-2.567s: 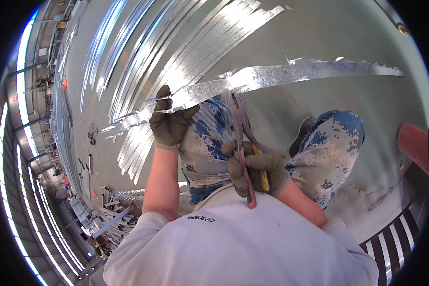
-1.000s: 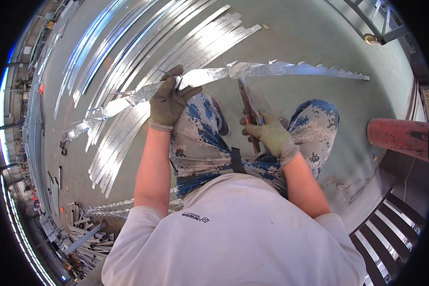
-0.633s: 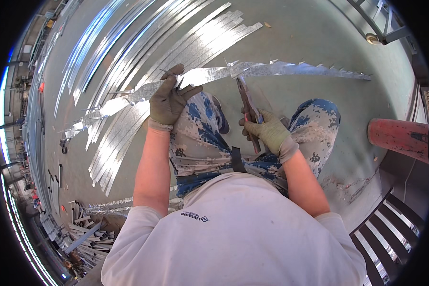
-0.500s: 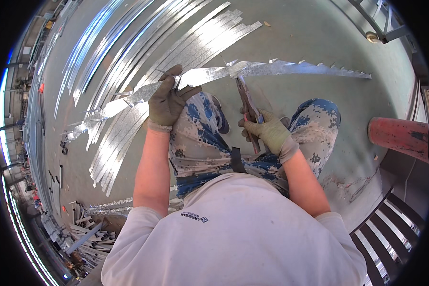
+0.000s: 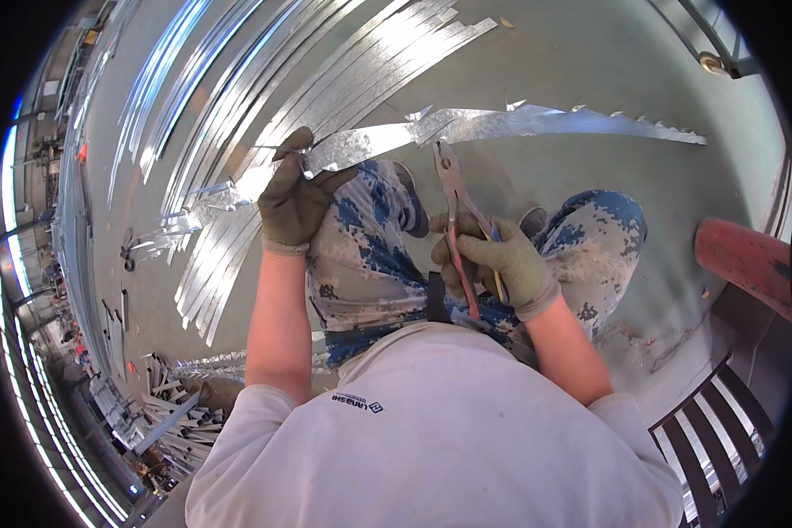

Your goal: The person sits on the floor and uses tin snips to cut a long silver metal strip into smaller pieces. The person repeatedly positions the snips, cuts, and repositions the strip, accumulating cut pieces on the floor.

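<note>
A long galvanized metal strip point(image 5: 484, 125) with pointed tabs standing up along its edge stretches across in front of me, above my knees. My left hand point(image 5: 292, 207), in an olive work glove, is closed around the strip left of the middle, palm up. In my gloved right hand point(image 5: 509, 264) is a pair of pliers point(image 5: 453, 183) with worn reddish and blue-yellow handles. The handles are spread apart. The jaws point away from me, just below the strip's near edge and apart from it.
Many flat metal strips point(image 5: 361, 84) lie in rows on the floor ahead and to the left. A red cylinder point(image 5: 742, 264) is at the right, near a slatted dark chair point(image 5: 713, 440). Metal offcuts point(image 5: 180, 422) are heaped at the lower left.
The pliers' jaws have come off the strip toward me, and their handles have spread wider. My left hand has shifted slightly left, still holding the strip.
</note>
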Tool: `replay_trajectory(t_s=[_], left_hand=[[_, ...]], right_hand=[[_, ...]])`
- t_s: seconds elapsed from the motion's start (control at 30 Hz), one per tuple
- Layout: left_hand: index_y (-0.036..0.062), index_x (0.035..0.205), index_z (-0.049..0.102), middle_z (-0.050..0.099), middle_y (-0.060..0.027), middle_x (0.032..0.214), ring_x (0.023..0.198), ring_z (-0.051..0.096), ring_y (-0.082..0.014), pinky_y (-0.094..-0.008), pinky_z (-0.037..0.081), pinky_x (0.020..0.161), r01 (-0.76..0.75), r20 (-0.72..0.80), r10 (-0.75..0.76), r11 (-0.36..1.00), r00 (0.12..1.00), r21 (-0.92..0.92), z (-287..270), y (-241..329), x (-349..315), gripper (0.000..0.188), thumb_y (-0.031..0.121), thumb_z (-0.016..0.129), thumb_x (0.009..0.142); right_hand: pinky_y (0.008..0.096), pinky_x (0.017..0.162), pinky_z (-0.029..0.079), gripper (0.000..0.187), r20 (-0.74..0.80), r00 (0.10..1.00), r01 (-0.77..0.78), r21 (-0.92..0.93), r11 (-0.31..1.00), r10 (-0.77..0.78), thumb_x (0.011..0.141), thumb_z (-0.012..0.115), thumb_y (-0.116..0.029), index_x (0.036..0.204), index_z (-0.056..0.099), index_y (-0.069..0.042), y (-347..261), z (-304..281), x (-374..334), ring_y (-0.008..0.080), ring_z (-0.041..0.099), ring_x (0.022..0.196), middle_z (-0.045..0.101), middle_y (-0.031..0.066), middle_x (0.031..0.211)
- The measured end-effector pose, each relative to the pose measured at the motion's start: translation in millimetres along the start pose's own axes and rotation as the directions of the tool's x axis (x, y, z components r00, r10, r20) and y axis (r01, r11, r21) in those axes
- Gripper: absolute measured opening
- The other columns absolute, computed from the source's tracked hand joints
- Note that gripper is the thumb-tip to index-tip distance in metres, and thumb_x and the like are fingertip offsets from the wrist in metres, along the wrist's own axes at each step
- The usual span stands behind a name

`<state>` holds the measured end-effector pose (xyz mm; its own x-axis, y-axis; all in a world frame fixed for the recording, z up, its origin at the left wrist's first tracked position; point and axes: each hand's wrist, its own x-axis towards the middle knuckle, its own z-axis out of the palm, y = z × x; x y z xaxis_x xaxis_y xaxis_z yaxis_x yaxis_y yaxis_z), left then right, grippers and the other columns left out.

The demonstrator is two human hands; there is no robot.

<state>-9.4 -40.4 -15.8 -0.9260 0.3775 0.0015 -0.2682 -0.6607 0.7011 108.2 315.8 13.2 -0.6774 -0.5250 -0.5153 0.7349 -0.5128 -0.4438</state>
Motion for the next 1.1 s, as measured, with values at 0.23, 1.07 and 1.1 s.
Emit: replay_trajectory(t_s=[0.23,1.07,1.1], left_hand=[[0.0033,0.159,0.059,0.071,-0.0190,0.152,0.144,0.067,-0.0477,-0.0738,0.054,0.121,-0.012,-0.005,0.012,0.998,1.000,-0.063,9,4,-3,0.045,0.016,0.058,0.116],[0.0015,0.156,0.061,0.070,-0.0159,0.148,0.122,0.077,-0.0463,-0.0691,0.060,0.114,-0.076,-0.195,0.081,0.997,0.977,0.034,11,-5,-14,0.047,0.019,0.064,0.113],[0.0009,0.156,0.061,0.067,-0.0150,0.153,0.119,0.077,-0.0495,-0.0693,0.061,0.112,-0.079,-0.224,0.106,0.989,0.969,0.124,16,-4,-16,0.046,0.018,0.065,0.113]], right_hand=[[0.0413,0.072,0.057,0.060,0.155,0.987,-0.082,0.255,0.963,0.042,0.103,0.080,-0.019,0.154,0.059,0.004,5,-7,6,0.0264,0.070,0.084,0.075,0.0166,0.111],[0.0468,0.105,0.062,0.050,-0.124,0.884,0.466,0.152,0.872,-0.451,0.111,0.069,-0.013,0.159,0.057,-0.016,9,-59,18,0.0308,0.074,0.125,0.068,0.0160,0.154],[0.0484,0.106,0.062,0.050,-0.140,0.872,0.488,0.168,0.856,-0.469,0.110,0.070,-0.013,0.159,0.058,-0.016,-2,-67,22,0.0323,0.073,0.128,0.068,0.0152,0.154]])
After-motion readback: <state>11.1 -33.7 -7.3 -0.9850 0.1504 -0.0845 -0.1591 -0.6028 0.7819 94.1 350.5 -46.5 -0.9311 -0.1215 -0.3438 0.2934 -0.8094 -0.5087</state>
